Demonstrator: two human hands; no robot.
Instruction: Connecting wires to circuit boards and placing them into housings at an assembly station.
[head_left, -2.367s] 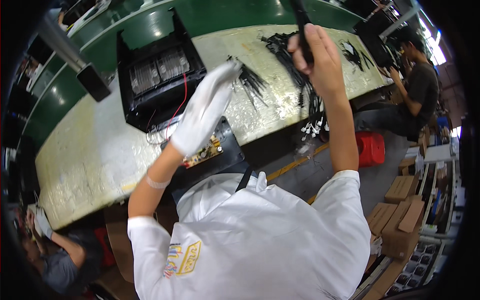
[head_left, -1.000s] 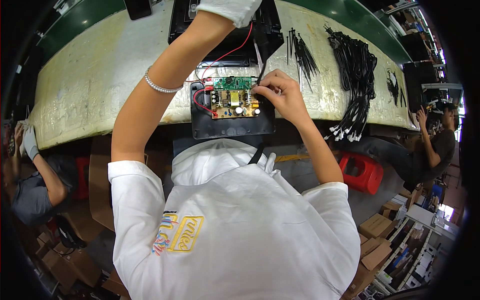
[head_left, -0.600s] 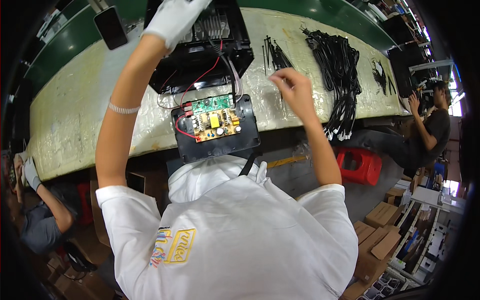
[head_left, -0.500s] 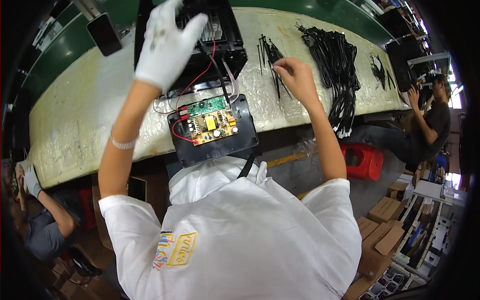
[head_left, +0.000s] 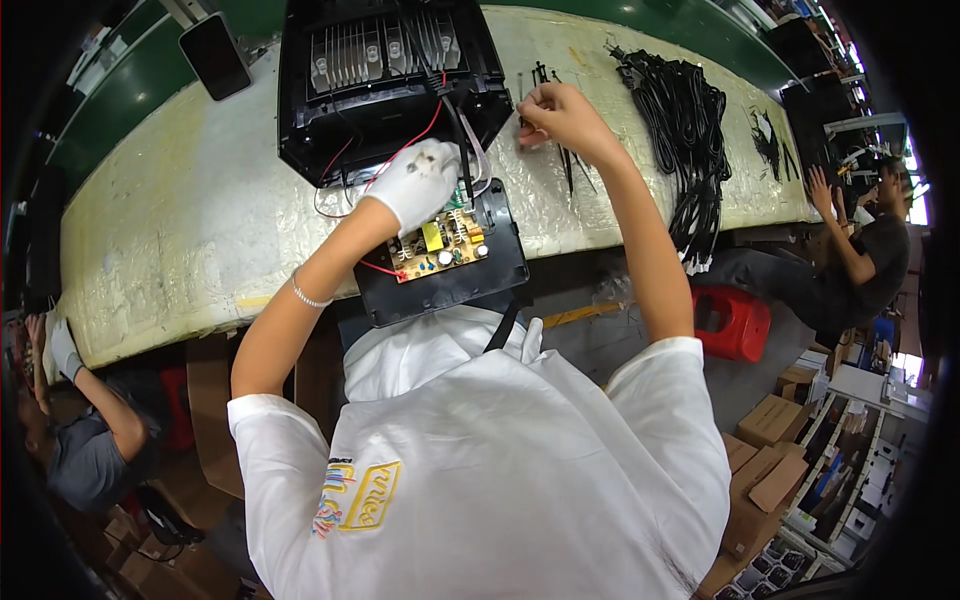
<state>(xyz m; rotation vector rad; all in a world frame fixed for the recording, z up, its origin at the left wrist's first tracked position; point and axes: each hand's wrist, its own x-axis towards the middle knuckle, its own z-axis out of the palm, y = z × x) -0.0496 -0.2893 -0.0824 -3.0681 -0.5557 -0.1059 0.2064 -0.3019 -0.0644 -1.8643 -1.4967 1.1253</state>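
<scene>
My left hand (head_left: 424, 182), in a white glove, is closed beside the wires that run between a black housing (head_left: 400, 125) and a circuit board (head_left: 440, 248). Its fingertips are hidden, so what they grip cannot be seen. The board lies on a black plastic panel (head_left: 385, 300) at the table's near edge. Inside the upturned housing are a finned metal heat sink (head_left: 380, 48) and a red wire (head_left: 425, 130). My bare right hand (head_left: 560, 118) pinches a thin black cable tie (head_left: 521, 122), over several more loose ties (head_left: 570, 175) to the right of the housing.
A heap of black power cords (head_left: 672, 140) lies to the right on the covered table (head_left: 180, 200). A phone (head_left: 214, 56) is mounted at the back left. Co-workers sit at both sides; a red stool (head_left: 732, 322) and cardboard boxes (head_left: 770, 420) stand at the right.
My left hand has come down from the heat sink to the wires near the board and closed. My right hand has moved up and left among the cable ties.
</scene>
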